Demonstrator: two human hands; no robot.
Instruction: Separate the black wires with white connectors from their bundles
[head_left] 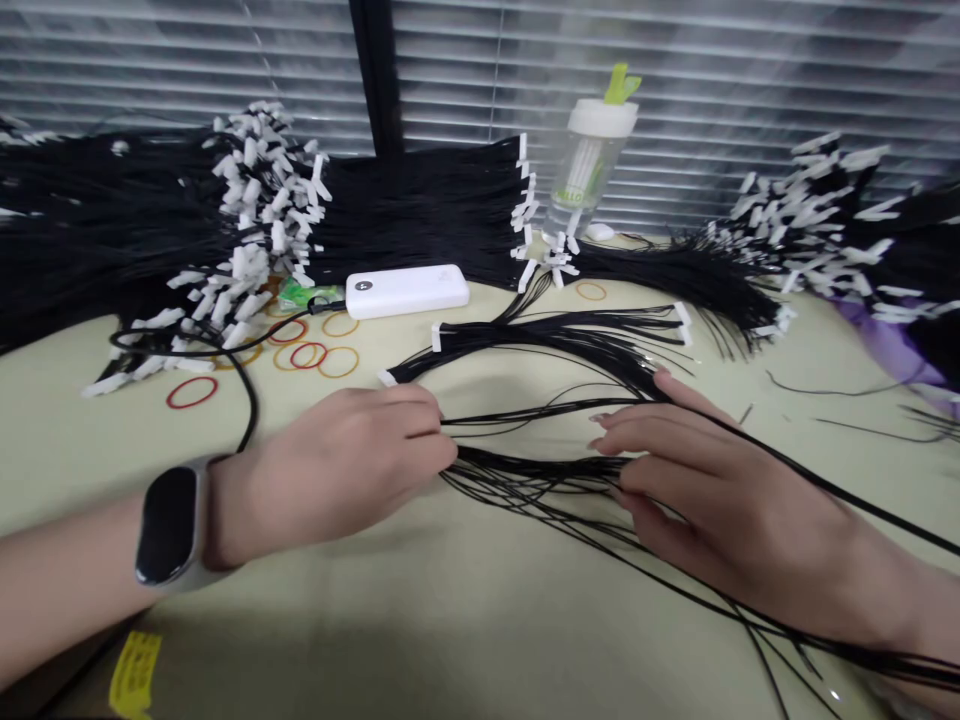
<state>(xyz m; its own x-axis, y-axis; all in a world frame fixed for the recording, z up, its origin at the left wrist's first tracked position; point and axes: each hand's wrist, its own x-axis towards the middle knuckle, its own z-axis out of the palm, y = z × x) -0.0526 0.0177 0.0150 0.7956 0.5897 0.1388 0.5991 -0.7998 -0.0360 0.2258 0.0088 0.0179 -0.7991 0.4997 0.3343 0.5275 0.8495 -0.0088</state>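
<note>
My left hand (352,465), with a dark-faced band on its wrist, is closed around one end of a bundle of thin black wires (525,467). The wires run right from its fingertips in two groups. My right hand (697,480) has its thumb and a finger closed on the lower group, while its other fingers spread near the upper strands. Loose wire ends trail below the right wrist to the lower right. Just beyond the hands lie more black wires with white connectors (437,337). Whatever connector the left hand may cover is hidden.
A white power bank (407,291) with a black cable lies behind my left hand, beside red and yellow rubber bands (309,355). Large piles of black wires (420,210) with white connectors line the back. A clear bottle (589,170) stands among them. Purple material (889,345) is at right.
</note>
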